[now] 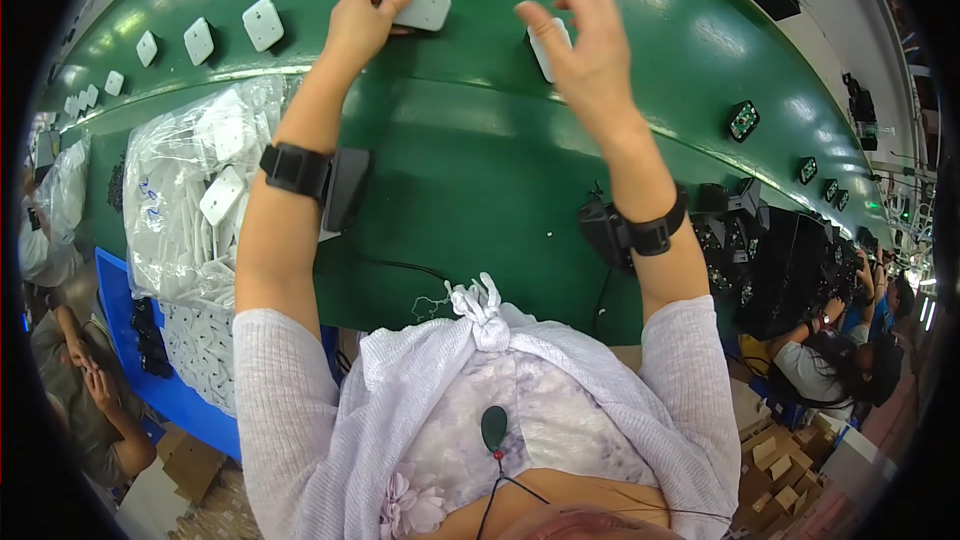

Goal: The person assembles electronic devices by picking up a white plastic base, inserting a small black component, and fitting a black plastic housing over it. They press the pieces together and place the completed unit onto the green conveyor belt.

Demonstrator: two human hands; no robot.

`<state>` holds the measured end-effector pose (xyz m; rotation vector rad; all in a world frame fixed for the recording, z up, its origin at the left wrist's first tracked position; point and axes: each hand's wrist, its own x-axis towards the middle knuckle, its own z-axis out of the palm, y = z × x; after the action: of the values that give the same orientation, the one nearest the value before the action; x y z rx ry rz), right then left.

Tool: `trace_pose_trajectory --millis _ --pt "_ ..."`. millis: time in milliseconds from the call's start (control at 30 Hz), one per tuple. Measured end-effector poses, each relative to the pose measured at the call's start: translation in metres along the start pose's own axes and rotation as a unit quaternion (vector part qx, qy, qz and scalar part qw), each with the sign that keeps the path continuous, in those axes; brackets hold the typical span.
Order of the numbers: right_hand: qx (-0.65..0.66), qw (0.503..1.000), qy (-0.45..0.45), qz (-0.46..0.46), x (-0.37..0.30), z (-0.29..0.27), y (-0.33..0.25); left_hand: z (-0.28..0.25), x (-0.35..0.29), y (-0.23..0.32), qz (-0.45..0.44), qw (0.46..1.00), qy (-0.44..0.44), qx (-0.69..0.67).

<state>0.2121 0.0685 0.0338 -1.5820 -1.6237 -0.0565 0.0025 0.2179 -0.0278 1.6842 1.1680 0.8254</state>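
Head view: green bench (pixel 470 155) seen from above, both forearms raised toward the upper edge.
White casing (pixel 420 9): located at upper centre-left of the frame, tilted, held in the left hand (pixel 360 20).
Second white casing (pixel 541 56): located at upper centre-right, partly covered by the right hand (pixel 592 52); whether it is touched cannot be told.
Handling, as judged: light, stiff, rather slippery on its smooth face, easily scratched; best gripped by opposite edges, flat face left free.
Left hand pose: thumb laid over the near end, fingers curled behind; forearm slanted up and rightward.
Right hand pose: thumb and fingers spread wide, slightly blurred; forearm slanted up and leftward.
Further white casings (pixel 263 24): spaced in a row, upper left.
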Motion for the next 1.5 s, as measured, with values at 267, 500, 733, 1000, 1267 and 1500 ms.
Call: trace_pose_trajectory --millis 267,500,733,1000,1267,1500 --pt "0.348 0.926 -0.089 0.112 -0.042 0.003 -0.070 0.009 -0.130 0.092 0.115 0.984 -0.018 -0.133" --pt "0.497 0.858 -0.048 0.124 -0.079 -0.019 -0.103 0.003 -0.182 0.112 0.181 0.965 -0.007 -0.190" --pt "0.507 0.854 -0.027 0.116 -0.092 -0.032 -0.118 -0.003 -0.203 0.122 0.197 0.966 -0.012 -0.169" --pt "0.457 0.874 -0.088 0.138 -0.084 -0.047 -0.124 -0.006 -0.208 0.120 0.127 0.951 -0.030 -0.279" --pt "0.305 0.935 -0.083 0.161 -0.089 -0.038 -0.114 0.006 -0.202 0.108 0.006 0.927 -0.059 -0.371" --pt "0.366 0.901 -0.128 0.193 -0.083 -0.037 -0.102 0.006 -0.199 0.104 -0.048 0.916 -0.055 -0.395"
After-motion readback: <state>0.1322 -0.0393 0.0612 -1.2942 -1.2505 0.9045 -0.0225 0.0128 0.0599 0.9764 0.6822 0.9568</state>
